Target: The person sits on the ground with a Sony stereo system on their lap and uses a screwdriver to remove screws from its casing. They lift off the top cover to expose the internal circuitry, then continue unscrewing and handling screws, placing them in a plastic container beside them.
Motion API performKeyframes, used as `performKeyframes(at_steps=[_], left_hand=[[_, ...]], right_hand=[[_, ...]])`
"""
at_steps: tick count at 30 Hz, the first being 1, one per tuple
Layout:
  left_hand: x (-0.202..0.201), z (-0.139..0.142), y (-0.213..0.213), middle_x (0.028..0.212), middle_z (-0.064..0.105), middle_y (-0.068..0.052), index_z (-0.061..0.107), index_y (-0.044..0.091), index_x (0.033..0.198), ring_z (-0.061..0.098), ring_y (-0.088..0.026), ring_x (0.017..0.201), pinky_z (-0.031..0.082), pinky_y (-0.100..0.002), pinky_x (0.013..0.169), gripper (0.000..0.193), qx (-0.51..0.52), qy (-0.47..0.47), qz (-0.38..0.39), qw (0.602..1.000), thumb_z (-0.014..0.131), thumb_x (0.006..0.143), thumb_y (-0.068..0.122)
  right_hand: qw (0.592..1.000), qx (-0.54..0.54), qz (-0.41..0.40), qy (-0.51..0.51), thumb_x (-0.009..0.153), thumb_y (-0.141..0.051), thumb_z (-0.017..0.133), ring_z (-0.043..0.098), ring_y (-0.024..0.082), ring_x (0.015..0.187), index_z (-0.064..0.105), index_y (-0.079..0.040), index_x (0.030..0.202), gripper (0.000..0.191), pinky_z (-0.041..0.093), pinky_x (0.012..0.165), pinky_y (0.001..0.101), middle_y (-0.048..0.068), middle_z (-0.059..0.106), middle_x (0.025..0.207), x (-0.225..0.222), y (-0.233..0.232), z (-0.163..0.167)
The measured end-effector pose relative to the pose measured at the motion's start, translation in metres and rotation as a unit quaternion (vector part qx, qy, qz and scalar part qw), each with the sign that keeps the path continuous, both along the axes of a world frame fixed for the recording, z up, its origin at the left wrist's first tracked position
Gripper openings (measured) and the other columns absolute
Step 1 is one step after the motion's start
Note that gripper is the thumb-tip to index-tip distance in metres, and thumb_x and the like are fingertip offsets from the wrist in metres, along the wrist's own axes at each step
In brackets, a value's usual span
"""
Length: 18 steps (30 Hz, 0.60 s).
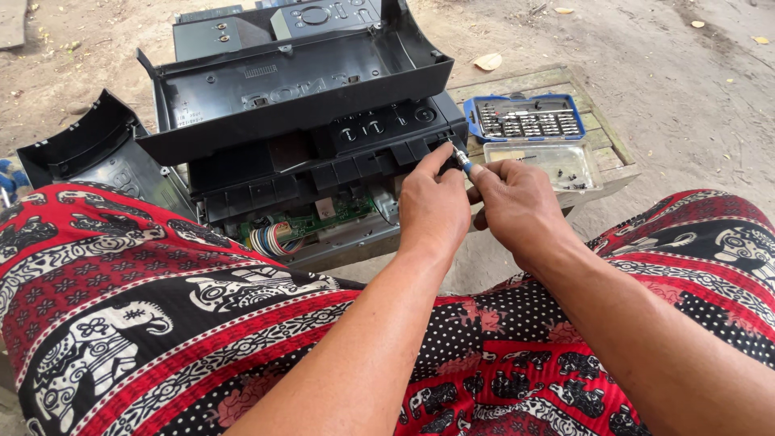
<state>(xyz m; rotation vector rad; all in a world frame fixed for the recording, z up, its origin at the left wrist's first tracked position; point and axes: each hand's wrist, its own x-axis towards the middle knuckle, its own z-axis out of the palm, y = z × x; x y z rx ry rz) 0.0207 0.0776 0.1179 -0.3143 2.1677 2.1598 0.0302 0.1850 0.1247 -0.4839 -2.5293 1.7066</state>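
Both hands met at the right front corner of the opened black stereo (323, 153) on the table (601, 133). The left hand (433, 206) and right hand (517, 202) pinched a small blue screwdriver (462, 162). Judging so, a screw was being worked; next, steady turning.

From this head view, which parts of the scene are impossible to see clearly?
- Head view: the screwdriver tip and any screw, hidden by the left hand and right hand.
- Head view: bits in the blue bit case and small parts in its clear lid, too small to tell apart.
- Head view: the circuit board, mostly hidden under the black stereo housing.
- Head view: a blue thing cut off by the left edge.
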Motion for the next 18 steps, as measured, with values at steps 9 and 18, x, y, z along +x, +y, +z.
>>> performKeyframes(at_steps=[9, 18], left_hand=[[0.008, -0.007, -0.007, 0.129, 0.068, -0.018, 0.055, 0.02, 0.145, 0.065, -0.036, 0.118, 0.048, -0.044, 0.099, 0.052, -0.189, 0.111, -0.039, 0.975, 0.049, 0.093, 0.016], [0.012, 0.001, -0.007, 0.131, 0.066, -0.017, 0.05, 0.025, 0.149, 0.063, -0.034, 0.12, 0.047, -0.045, 0.101, 0.057, -0.22, 0.076, -0.058, 0.971, 0.053, 0.092, 0.021]], right_hand=[[0.999, -0.054, -0.001, 0.004, 0.089, -0.02, 0.073, 0.06, 0.014, 0.055, 0.067, 0.002, 0.107, 0.029, 0.043, 0.044, 0.0283, 0.008, 0.067, 0.078, -0.006, 0.004, -0.003], [0.999, -0.034, -0.008, -0.003, 0.096, -0.032, 0.066, 0.064, 0.014, 0.059, 0.073, 0.003, 0.101, 0.036, 0.045, 0.049, 0.0305, 0.009, 0.07, 0.076, 0.001, -0.001, -0.002]])
